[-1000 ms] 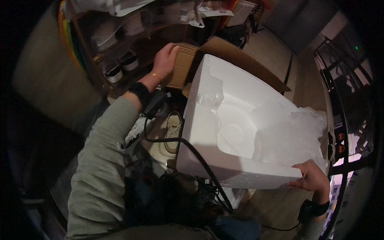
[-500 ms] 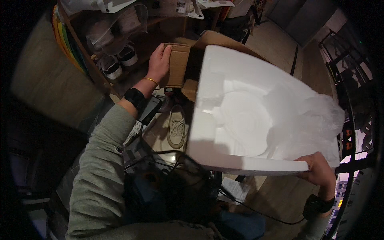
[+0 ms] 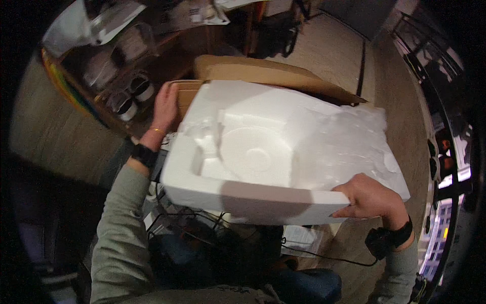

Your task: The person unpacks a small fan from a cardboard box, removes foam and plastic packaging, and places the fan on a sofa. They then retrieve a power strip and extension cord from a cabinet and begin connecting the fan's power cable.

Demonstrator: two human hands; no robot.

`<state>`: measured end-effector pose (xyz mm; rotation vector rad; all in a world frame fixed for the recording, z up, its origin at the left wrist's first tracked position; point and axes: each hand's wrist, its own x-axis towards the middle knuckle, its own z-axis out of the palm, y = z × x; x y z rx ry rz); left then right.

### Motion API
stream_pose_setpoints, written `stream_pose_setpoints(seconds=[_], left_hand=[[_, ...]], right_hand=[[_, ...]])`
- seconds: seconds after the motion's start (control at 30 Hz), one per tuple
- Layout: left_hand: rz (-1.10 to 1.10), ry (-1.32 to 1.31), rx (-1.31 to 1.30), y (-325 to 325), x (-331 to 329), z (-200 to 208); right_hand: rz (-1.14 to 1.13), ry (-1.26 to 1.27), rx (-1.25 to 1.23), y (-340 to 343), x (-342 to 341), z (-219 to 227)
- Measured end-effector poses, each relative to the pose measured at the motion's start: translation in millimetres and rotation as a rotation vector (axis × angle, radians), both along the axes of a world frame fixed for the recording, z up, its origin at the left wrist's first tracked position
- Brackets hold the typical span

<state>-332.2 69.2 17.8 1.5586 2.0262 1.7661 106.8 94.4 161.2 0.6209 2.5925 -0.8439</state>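
A white styrofoam packing block (image 3: 253, 195) with a round hollow moulded into it spans the middle of the view. Crumpled translucent plastic wrap (image 3: 344, 147) covers its right part. My right hand (image 3: 372, 196) grips the block's near right edge, thumb on top and fingers curled beneath. Behind and to the left, the brown cardboard box (image 3: 243, 67) shows its far flap and left side. My left hand (image 3: 166, 107) holds the box's left side by its edge. The foam hides most of the box, so I cannot tell whether it rests inside.
A shelf at the back left carries dark shoes with white toes (image 3: 140, 87) and plastic bags (image 3: 114, 23). Below the foam, black cables (image 3: 329, 257) and a white paper sheet (image 3: 302, 237) lie on the floor. A dark metal rack (image 3: 430, 55) stands at the right.
The styrofoam block has moved left and turned flatter, now overlapping the cardboard box and hiding the pale shoe beneath. My right hand moved left with it; my left hand shifted left and nearer.
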Motion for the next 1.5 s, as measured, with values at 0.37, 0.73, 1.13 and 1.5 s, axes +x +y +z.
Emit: stream_pose_setpoints(seconds=[0.37, 0.73, 1.13, 1.5], left_hand=[[0.130, 0.594, -0.241, -12.3, -85.6, -24.8], [-0.327, 0.292, -0.445, -68.5, 78.5, 184.2], [-0.751, 0.990, -0.779, -56.0, 190.9, 101.3], [-0.795, 1.022, -0.776, -83.6, 151.0, 61.1]], right_hand=[[0.227, 0.445, -0.011, 5.1, -6.6, -35.3], [0.223, 0.487, -0.004, 21.3, -7.2, -45.0], [0.059, 0.182, 0.076, 17.3, -8.5, -51.8], [-0.916, -0.387, 0.048, 180.3, 128.4, -93.2]])
